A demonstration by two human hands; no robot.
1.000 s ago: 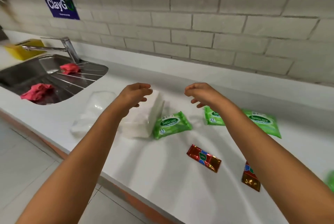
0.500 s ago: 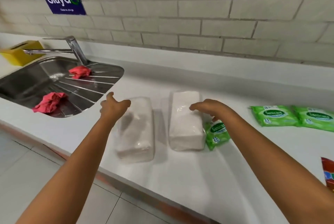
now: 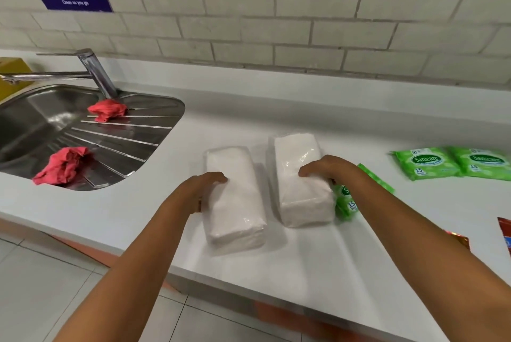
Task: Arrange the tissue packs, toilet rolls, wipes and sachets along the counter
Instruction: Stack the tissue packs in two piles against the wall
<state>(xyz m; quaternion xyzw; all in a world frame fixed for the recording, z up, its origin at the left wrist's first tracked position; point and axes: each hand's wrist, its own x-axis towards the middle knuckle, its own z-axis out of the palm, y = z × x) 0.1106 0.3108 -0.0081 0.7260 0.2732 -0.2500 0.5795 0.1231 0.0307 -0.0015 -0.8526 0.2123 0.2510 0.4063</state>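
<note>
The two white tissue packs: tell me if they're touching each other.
Apart. The head view shows a strip of bare white counter running between the left tissue pack and the right tissue pack along their whole length.

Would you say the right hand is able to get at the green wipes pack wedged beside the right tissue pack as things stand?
Probably yes. The right hand rests on the right tissue pack, and the green wipes pack lies just beside it, against that pack's right side. Nothing lies over it, though the forearm hides part of it.
</note>
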